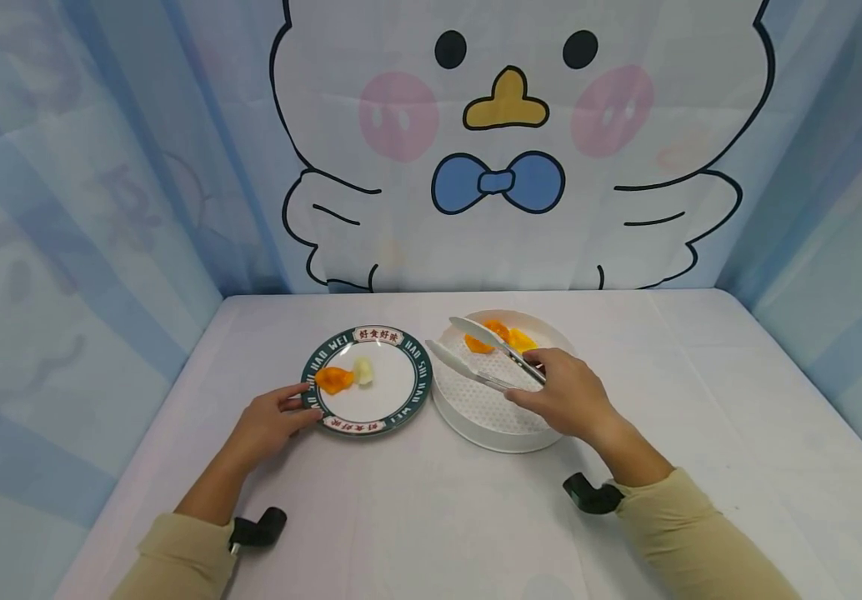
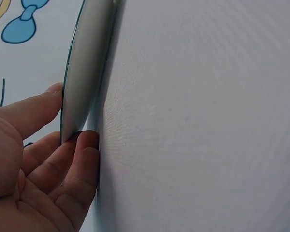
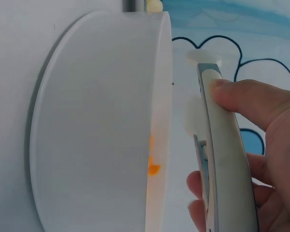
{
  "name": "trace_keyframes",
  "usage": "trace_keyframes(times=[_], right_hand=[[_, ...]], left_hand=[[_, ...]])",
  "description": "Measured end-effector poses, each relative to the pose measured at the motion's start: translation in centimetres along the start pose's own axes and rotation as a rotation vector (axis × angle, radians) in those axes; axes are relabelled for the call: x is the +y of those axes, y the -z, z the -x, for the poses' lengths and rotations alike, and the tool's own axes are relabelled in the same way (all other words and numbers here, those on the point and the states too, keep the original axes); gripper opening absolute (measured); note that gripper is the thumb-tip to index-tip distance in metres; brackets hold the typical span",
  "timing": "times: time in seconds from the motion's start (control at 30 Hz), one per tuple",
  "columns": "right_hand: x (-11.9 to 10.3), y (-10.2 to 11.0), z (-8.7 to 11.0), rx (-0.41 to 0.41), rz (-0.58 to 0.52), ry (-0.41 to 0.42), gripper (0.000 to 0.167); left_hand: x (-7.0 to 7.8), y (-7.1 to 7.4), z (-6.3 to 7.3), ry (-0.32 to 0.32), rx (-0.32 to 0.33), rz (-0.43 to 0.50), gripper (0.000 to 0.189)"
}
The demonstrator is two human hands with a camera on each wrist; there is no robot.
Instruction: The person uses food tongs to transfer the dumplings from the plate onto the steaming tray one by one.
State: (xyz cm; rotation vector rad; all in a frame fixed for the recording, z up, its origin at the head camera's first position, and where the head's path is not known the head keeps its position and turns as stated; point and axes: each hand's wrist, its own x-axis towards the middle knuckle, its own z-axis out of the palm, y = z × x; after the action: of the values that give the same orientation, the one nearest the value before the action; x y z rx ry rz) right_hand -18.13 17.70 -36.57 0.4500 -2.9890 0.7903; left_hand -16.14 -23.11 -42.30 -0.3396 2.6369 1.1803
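Observation:
My left hand (image 1: 269, 423) holds the left rim of a round plate (image 1: 406, 403) with a dark green lettered border. In the left wrist view, the thumb (image 2: 38, 108) lies on the plate's upper side and the other fingers are curled under its rim. On the plate lie an orange dumpling-shaped piece (image 1: 334, 380) and a small pale piece (image 1: 363, 371), side by side. My right hand (image 1: 569, 393) grips a pair of tongs (image 1: 452, 360), spread apart over a round white steamer-like container (image 1: 491, 417). In its far part sit orange pieces (image 1: 478, 343) and a yellow piece (image 1: 521, 340).
The plate and the container stand side by side, nearly touching, on a white-covered table (image 1: 431, 517). A curtain with a cartoon figure (image 1: 506, 250) hangs behind the table's far edge. Dark wrist devices (image 1: 260, 528) stick out inward from both sleeves.

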Motion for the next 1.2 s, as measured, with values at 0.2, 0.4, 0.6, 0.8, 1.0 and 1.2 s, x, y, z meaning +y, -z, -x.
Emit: trace_keyframes(times=[0.2, 0.4, 0.6, 0.8, 1.0, 1.2], right_hand=[[-1.1, -0.7, -0.2, -0.004, 0.005, 0.037, 0.062], [-2.5, -1.7, -0.5, -0.021, 0.0, 0.063, 0.061], [-4.1, -2.6, -0.9, -0.064, -0.013, 0.054, 0.062], [-5.3, -3.2, -1.2, -0.083, -0.017, 0.055, 0.06], [-6.5, -3.6, -1.6, -0.107, -0.01, 0.039, 0.061], [-7.3, -4.0, -2.1, -0.141, 0.001, 0.028, 0.061]], left_hand=[[0.1, 0.0, 0.0, 0.002, 0.0, 0.01, 0.07], [0.1, 0.0, 0.1, -0.001, -0.001, 0.017, 0.069], [0.1, 0.0, 0.2, -0.006, 0.0, 0.02, 0.068], [0.2, 0.0, 0.2, -0.003, -0.002, 0.019, 0.069], [0.2, 0.0, 0.1, -0.001, -0.002, 0.017, 0.069], [0.1, 0.0, 0.1, 0.0, -0.004, 0.019, 0.069]])
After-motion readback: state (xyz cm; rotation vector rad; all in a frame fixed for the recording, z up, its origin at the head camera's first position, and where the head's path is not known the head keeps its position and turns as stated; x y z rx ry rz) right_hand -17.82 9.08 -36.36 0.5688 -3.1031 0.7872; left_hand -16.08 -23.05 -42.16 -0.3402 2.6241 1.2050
